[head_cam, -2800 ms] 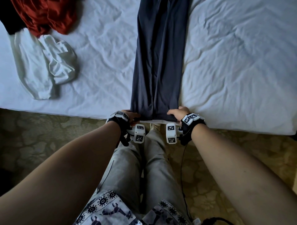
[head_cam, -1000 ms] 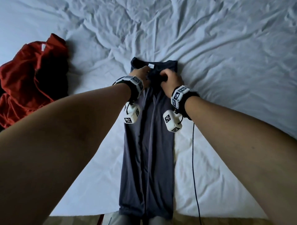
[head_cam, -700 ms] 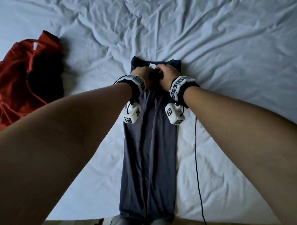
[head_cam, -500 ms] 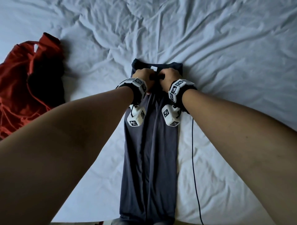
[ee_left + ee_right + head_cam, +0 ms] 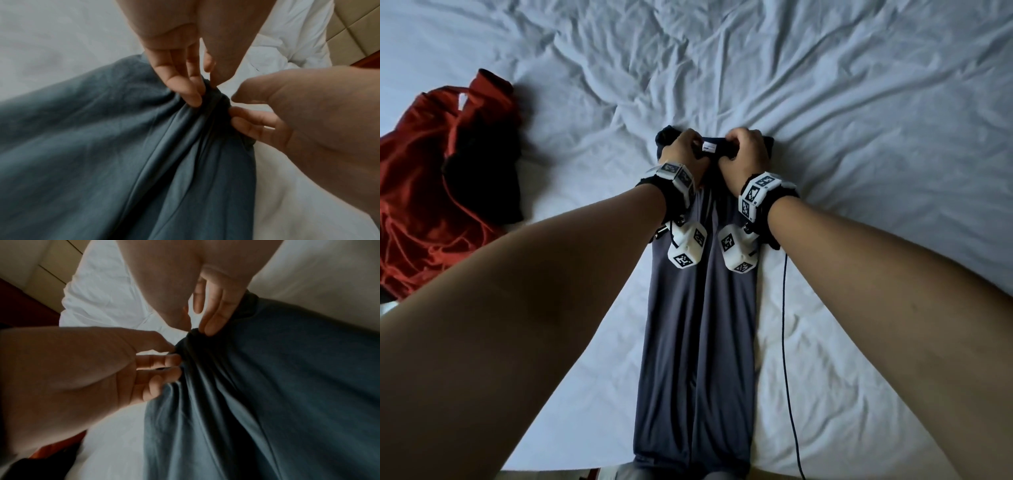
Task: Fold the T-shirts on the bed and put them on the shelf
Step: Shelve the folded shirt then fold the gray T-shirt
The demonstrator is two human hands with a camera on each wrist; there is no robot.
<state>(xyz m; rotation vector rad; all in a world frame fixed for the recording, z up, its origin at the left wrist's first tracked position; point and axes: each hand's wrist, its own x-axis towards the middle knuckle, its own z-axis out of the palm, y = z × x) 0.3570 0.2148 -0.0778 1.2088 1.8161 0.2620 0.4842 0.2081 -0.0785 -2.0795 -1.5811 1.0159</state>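
A dark grey-blue T-shirt (image 5: 698,342) lies on the white bed (image 5: 859,137), folded lengthwise into a long narrow strip that runs away from me. Both hands are at its far collar end, beside the white neck label (image 5: 709,148). My left hand (image 5: 685,150) pinches bunched fabric on the left of the collar. My right hand (image 5: 744,150) grips it on the right. In the left wrist view the left hand (image 5: 203,91) holds a dark fold of the T-shirt (image 5: 123,162). The right hand (image 5: 201,331) does the same on the T-shirt (image 5: 267,402).
A crumpled red T-shirt (image 5: 431,205) lies on the bed at the left, with something black beside it. A thin dark cable (image 5: 784,342) hangs from my right wrist over the sheet. White pillows (image 5: 287,40) and a beige padded headboard (image 5: 359,24) lie beyond the collar.
Both hands have left the hem at the bed's near edge and reached the collar end. Over the last second they have kept their grip there and gathered the collar fabric.
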